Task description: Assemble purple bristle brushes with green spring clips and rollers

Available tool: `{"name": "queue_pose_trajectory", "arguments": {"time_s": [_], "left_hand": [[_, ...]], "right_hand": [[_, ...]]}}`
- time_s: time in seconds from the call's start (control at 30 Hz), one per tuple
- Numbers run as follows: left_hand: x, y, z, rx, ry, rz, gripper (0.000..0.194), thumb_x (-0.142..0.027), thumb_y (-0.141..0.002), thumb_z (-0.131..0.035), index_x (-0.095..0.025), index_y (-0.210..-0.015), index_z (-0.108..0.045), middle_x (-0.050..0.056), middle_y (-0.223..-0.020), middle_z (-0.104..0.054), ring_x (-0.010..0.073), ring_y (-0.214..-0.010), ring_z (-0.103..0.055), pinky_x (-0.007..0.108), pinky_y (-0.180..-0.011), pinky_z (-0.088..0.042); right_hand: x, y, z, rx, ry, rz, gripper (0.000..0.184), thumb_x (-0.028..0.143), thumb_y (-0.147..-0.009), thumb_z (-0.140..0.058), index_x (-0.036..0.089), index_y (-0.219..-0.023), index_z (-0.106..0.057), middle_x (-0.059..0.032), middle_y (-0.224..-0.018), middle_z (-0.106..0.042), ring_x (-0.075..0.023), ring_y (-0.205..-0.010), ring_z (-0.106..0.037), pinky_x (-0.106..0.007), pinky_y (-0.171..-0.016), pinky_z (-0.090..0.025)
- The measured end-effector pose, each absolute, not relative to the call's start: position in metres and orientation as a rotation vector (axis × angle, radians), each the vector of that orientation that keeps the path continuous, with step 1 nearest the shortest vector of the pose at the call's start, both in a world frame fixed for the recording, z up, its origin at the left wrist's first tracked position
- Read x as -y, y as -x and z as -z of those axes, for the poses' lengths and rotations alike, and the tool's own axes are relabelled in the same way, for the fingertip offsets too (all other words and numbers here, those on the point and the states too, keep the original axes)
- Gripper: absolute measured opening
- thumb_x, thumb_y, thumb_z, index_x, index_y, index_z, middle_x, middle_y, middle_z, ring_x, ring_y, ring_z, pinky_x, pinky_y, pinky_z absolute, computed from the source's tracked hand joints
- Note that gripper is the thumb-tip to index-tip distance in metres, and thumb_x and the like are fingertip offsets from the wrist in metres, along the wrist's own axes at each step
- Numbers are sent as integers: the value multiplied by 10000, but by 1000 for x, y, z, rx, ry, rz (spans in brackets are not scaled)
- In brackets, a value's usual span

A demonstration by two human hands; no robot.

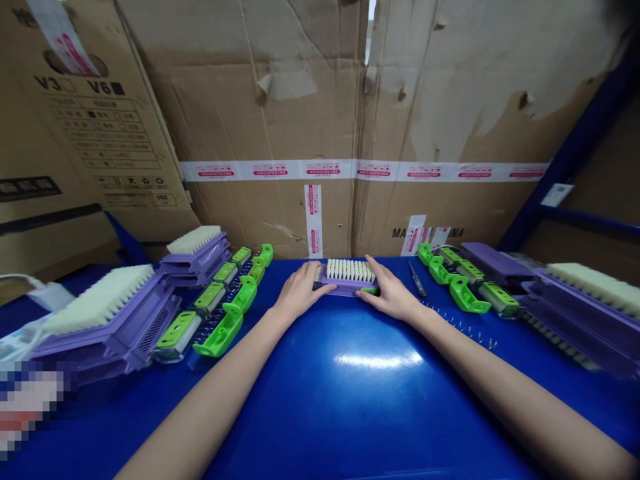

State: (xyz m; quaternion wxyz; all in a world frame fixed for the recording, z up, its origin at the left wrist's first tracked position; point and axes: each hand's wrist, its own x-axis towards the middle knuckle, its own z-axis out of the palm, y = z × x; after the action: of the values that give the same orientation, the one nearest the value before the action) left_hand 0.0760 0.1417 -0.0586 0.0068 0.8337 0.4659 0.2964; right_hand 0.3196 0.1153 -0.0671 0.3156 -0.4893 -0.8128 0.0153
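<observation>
A purple block-shaped unit with a pleated white filter [350,270] on its upper side lies near the back of the blue table [320,393]. At its left end, my left hand [300,288] grips it, thumb along the near side. The right end is held by my right hand [387,290], whose thumb presses near a small green part [369,291] on the front. Both hands are closed round the unit's ends, and their palms hide those ends. A screwdriver [417,280] rests just to the right of my right hand.
Purple housings with white filters [107,300] are stacked at left; more purple housings [585,313] stand at right. Green clips [225,330], green-topped clear boxes [177,333] and scattered screws [465,327] lie on both sides. A cardboard wall [270,120] rises behind the table.
</observation>
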Motion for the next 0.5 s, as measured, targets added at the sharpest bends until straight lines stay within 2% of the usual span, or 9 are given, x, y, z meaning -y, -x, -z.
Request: {"name": "queue_pose_trajectory", "arguments": {"time_s": [0.23,0.5], "left_hand": [[-143,-76,59,-1435,-2646,-916,512,-519,-823,-530,-184,-1207,-477,113,-1255,-527,253,-1171,-507,402,-991,-406],[-143,-76,59,-1421,-2655,-928,508,-517,-824,-530,-192,-1212,-491,106,-1239,-541,251,-1163,-515,408,-990,-413]], "right_hand": [[-116,-319,68,2151,1281,-32,822,465,-802,-566,159,-1453,-167,-198,-1393,-396,-322,-1262,-413,-508,-1022,-364],[-114,-320,65,2153,1284,-43,778,474,-805,-562,199,-1444,-214,-173,-1353,-434,-313,-1238,-438,-497,-1014,-374]]}}
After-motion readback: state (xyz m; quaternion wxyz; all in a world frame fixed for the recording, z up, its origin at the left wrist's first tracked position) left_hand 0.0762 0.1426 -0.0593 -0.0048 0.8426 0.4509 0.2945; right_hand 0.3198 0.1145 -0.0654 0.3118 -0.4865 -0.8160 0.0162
